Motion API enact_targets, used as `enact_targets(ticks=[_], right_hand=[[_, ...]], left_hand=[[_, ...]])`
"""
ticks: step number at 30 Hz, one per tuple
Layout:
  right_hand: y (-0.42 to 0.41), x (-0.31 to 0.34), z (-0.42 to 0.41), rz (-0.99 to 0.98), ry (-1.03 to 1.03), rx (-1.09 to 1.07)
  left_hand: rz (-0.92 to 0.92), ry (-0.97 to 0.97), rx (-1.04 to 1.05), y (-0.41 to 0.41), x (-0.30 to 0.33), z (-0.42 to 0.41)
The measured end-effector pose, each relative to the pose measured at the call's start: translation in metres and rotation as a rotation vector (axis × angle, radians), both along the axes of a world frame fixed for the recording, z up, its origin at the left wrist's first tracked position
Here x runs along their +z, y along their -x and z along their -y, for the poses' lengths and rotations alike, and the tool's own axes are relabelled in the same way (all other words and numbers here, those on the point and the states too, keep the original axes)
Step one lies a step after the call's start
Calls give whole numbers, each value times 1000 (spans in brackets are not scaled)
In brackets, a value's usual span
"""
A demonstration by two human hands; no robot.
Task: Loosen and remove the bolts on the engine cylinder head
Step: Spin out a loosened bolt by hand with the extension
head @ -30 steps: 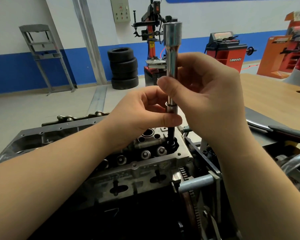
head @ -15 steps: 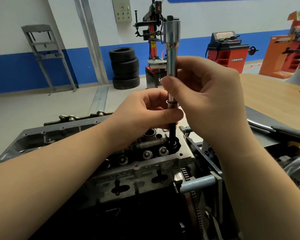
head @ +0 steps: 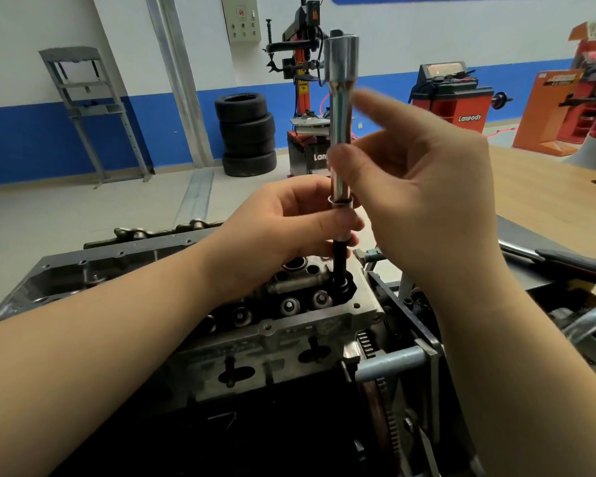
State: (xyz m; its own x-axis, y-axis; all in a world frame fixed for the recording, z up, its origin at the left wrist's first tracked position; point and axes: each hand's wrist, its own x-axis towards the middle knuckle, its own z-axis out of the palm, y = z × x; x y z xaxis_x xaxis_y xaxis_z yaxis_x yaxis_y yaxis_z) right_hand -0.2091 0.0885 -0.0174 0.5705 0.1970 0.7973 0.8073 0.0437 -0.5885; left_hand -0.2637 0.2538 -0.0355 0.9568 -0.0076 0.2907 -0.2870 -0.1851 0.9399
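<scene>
"Lanpody" stands on the red balancing machine.

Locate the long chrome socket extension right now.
In the head view the long chrome socket extension stands upright at centre, between both hands, its lower end over the grey cylinder head's right end.

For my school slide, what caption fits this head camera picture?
Two bare hands, left hand and right hand, hold a long shiny steel socket extension upright over a grey metal engine cylinder head.
</scene>
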Motion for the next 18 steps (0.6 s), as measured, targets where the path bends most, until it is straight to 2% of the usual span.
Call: enact_targets(ticks=[2,5,9,13,15,18], right_hand=[[-2,0,2,-26,-17,55],[0,2,2,-25,-3,147],[2,2,-1,-26,39,60],[3,0,-2,-40,-14,16],[2,0,-1,-41,-15,57],[1,1,1,-82,-22,164]], left_hand=[[-12,59,-49,1,-1,-1],[16,9,0,2,0,-2],[66,-52,66,0,1,1],[10,25,-27,1,0,-2],[-5,53,-57,2,0,-2],[20,9,6,2,1,-1]])
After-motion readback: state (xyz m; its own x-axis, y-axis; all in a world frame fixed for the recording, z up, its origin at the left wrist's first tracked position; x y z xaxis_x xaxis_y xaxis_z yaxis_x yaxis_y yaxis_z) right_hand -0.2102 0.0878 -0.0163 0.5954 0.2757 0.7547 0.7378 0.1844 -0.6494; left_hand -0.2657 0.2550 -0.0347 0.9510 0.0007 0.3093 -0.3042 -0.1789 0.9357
